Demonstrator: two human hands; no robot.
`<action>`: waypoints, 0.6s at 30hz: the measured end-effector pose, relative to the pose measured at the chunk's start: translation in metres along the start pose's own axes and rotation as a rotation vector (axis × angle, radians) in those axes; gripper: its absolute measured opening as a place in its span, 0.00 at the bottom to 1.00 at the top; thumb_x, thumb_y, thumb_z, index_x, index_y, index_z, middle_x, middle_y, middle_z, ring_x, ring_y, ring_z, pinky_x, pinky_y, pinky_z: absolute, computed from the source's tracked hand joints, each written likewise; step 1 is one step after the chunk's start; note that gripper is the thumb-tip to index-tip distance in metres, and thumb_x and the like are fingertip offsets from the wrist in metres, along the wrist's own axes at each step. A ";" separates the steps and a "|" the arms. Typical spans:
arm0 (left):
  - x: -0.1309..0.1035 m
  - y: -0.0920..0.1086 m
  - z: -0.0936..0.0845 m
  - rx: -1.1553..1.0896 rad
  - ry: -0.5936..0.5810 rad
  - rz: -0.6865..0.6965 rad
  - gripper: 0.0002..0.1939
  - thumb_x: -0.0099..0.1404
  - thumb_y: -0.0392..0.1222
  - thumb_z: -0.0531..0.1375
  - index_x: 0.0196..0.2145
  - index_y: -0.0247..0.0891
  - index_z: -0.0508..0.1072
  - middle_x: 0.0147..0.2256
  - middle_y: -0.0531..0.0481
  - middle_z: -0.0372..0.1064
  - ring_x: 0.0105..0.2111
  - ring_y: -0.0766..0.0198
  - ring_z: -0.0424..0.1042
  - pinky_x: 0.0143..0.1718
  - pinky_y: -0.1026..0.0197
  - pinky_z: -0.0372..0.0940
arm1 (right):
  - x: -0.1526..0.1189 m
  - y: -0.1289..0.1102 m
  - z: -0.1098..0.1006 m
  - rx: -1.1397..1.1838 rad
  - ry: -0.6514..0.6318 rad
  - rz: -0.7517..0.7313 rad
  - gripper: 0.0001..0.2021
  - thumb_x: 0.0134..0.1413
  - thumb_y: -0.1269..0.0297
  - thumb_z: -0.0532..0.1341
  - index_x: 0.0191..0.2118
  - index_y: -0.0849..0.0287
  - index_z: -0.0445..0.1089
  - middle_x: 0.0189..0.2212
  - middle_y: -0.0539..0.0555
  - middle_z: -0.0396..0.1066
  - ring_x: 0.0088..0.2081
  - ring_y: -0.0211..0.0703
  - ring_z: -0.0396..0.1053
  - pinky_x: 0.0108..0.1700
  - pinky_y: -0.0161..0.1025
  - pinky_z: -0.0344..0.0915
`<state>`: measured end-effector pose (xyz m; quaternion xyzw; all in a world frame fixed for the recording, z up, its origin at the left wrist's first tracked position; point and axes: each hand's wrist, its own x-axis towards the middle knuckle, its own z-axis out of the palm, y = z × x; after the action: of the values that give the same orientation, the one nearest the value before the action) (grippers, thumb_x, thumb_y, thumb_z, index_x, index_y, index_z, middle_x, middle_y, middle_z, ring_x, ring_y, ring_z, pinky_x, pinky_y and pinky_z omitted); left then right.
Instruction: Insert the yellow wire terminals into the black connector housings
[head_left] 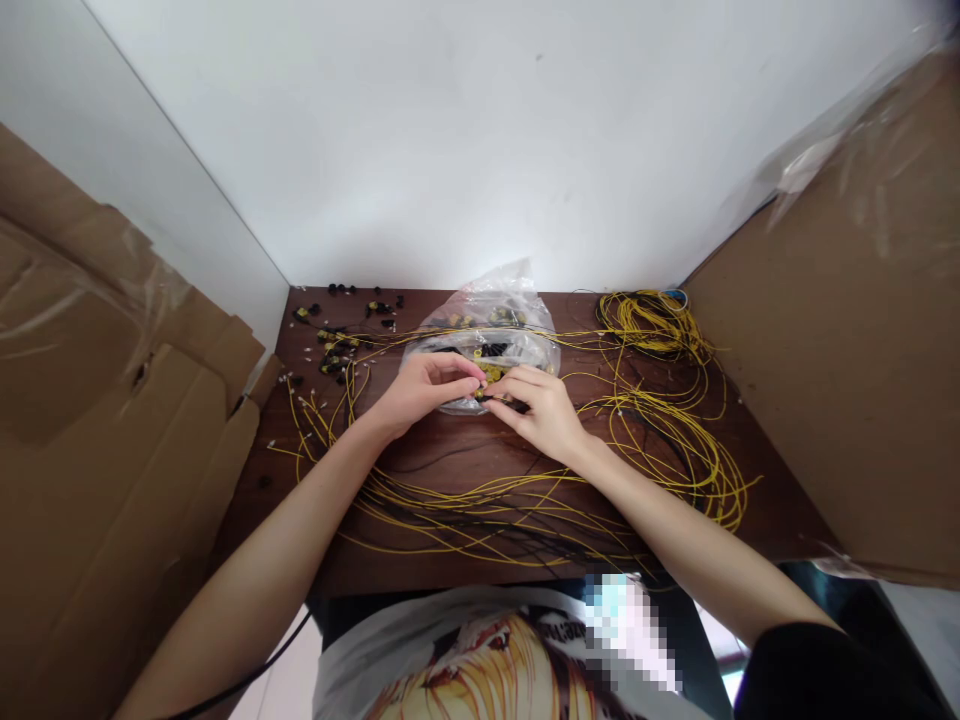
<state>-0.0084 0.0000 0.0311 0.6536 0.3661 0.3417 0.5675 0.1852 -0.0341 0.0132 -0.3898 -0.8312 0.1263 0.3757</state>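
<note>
My left hand [439, 385] and my right hand [536, 405] meet over the near edge of a clear plastic bag [517, 285]. The fingertips of my left hand are pinched on a tiny pale piece. In my right hand, thumb and fingers close on a small black and yellow part, partly hidden by the fingers. Inside the open bag lie several yellow pieces [493, 371] and black pieces [495, 350]. Long yellow and black wires [480, 495] run across the brown table [480, 572] in front of my hands.
Coiled yellow wires [649, 325] lie at the back right, with more loops [697, 440] nearer. Small black and yellow connectors [337, 340] are scattered at the back left. Cardboard stands at the left [112, 480] and right [847, 330]; a white wall [465, 140] rises behind.
</note>
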 end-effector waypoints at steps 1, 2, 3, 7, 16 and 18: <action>0.000 0.000 0.000 -0.001 0.001 -0.001 0.11 0.54 0.43 0.63 0.33 0.34 0.75 0.31 0.47 0.74 0.32 0.65 0.71 0.36 0.62 0.66 | 0.000 0.000 0.000 -0.001 0.003 0.003 0.06 0.56 0.66 0.58 0.36 0.58 0.72 0.32 0.53 0.73 0.34 0.42 0.68 0.39 0.40 0.65; 0.000 0.001 0.000 -0.002 0.003 -0.002 0.11 0.54 0.43 0.64 0.33 0.33 0.75 0.31 0.47 0.74 0.32 0.65 0.71 0.36 0.63 0.66 | 0.000 0.000 0.000 -0.003 0.007 0.006 0.06 0.56 0.66 0.58 0.36 0.58 0.72 0.32 0.53 0.73 0.34 0.42 0.68 0.39 0.40 0.65; 0.000 0.001 0.000 -0.005 0.004 -0.004 0.10 0.54 0.43 0.64 0.33 0.33 0.75 0.31 0.48 0.74 0.31 0.66 0.71 0.36 0.63 0.65 | 0.000 0.000 0.000 -0.007 0.010 0.010 0.06 0.56 0.66 0.59 0.36 0.58 0.72 0.32 0.53 0.73 0.34 0.42 0.68 0.39 0.40 0.65; 0.000 0.002 0.000 -0.025 -0.006 -0.005 0.10 0.54 0.42 0.64 0.33 0.34 0.75 0.31 0.48 0.74 0.31 0.67 0.71 0.36 0.64 0.65 | -0.001 0.000 0.000 -0.023 0.013 0.014 0.06 0.56 0.66 0.59 0.35 0.58 0.73 0.31 0.53 0.72 0.34 0.42 0.68 0.39 0.40 0.65; -0.001 0.005 0.002 0.007 -0.016 0.001 0.11 0.54 0.43 0.64 0.32 0.33 0.74 0.31 0.47 0.74 0.32 0.64 0.72 0.38 0.62 0.66 | 0.000 0.001 -0.001 -0.069 -0.006 0.017 0.07 0.57 0.64 0.58 0.36 0.58 0.73 0.31 0.53 0.72 0.34 0.42 0.67 0.39 0.40 0.64; -0.002 0.006 0.003 0.006 -0.010 0.001 0.11 0.54 0.43 0.64 0.32 0.33 0.74 0.31 0.47 0.74 0.33 0.64 0.72 0.38 0.62 0.67 | 0.000 0.001 -0.001 -0.075 -0.010 0.014 0.07 0.57 0.63 0.58 0.36 0.58 0.72 0.31 0.54 0.72 0.34 0.42 0.67 0.39 0.40 0.64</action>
<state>-0.0064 -0.0033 0.0367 0.6571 0.3640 0.3377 0.5671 0.1864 -0.0335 0.0130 -0.4089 -0.8345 0.0995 0.3557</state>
